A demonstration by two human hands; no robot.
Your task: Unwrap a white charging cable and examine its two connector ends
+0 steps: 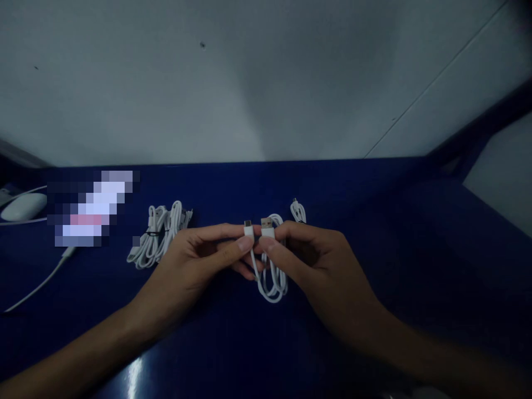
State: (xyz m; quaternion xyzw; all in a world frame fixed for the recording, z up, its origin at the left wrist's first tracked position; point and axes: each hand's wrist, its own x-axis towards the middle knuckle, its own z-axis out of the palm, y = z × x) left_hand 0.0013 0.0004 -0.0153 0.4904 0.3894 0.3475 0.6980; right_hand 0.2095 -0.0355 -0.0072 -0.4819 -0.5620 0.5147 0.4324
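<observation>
Dim light falls on a dark blue surface (pixel 374 233) that runs back to a plain grey-white wall (pixel 249 83). At the far left edge lies a white mouse (pixel 24 206), and a thin white cord (pixel 41 282) trails across the surface near it. Just right of that, a patch of the view is blurred out, so nothing there can be read. Next comes a bundle of white cables (pixel 160 233), several coils lying together with a dark tie across them, resting on the surface just beyond the left wrist.

At the middle, the left hand (pixel 195 260) pinches one plug of a coiled white cable (pixel 272 277) between thumb and forefinger; that plug is the slimmer one and points up. Right beside it, nearly touching, the right hand (pixel 316 260) pinches the other plug, the wider one with a metal end, also pointing up. The fingertips of both hands meet around the two plugs. The loops of the coiled white cable hang down between the hands and below the fingers, above the surface. Just behind the right hand lies a small white cable (pixel 297 211), alone on the surface. No brand, label or writing can be made out on any cable.
</observation>
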